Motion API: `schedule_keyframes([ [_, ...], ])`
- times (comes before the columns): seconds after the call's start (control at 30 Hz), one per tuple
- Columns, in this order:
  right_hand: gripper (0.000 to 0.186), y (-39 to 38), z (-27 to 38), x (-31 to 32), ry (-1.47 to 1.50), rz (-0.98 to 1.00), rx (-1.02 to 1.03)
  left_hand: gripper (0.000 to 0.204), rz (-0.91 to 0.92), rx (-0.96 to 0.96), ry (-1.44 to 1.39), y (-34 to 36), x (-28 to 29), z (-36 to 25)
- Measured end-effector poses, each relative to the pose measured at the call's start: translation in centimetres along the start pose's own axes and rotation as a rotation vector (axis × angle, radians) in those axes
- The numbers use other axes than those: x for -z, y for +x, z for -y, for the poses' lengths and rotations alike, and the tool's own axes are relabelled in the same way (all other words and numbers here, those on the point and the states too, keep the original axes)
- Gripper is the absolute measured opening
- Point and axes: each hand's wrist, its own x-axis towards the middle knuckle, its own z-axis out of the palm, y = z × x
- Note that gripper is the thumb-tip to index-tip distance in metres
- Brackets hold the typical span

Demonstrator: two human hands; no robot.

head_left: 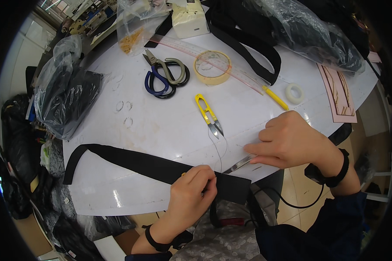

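A long black fabric strap (139,164) lies along the near side of the white table, its far-left end bent downward. My left hand (192,191) is closed on the strap near its right end, fingers pinching the upper edge. My right hand (285,141) grips a slim metal tool that looks like tweezers (238,164). Its tip touches or nearly touches the strap's upper edge, just right of my left hand. Thin thread runs from there up to the yellow thread snips (207,114), which lie blades toward me. What the tip grips is too small to make out.
Farther back lie scissors (163,77), a tape roll (213,81), a clear ruler (185,48), a yellow-handled tool (275,98) and a small white roll (290,96). Plastic-bagged black goods (69,95) stand left, more (309,35) back right. Pink cards (327,93) overhang the right edge.
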Motion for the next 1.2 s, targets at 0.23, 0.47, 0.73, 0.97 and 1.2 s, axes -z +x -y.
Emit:
schedule_keyframes([
  [0.23, 0.022, -0.2, 0.0, -0.4, 0.059, -0.070, 0.011, 0.016, 0.018, -0.030, 0.004, 0.2, 0.1, 0.1],
  [0.47, 0.023, 0.7, 0.1, -0.4, 0.013, 0.018, 0.037, 0.015, 0.013, -0.023, 0.012, -0.1, 0.1, -0.1],
  [0.73, 0.023, 1.1, -0.7, 0.0, -0.005, 0.037, 0.073, 0.015, 0.019, -0.030, -0.003, 0.1, 0.2, -0.1],
  [0.97, 0.029, -1.0, 0.3, 0.2, 0.168, -0.127, -0.248, 0.015, 0.003, 0.049, -0.061, -0.1, 0.3, 0.2],
  [1.2, 0.033, -4.3, 11.3, -4.2, 0.995, -0.204, -1.093, 0.016, -0.026, 0.045, -0.106, -0.5, 0.3, -0.3],
])
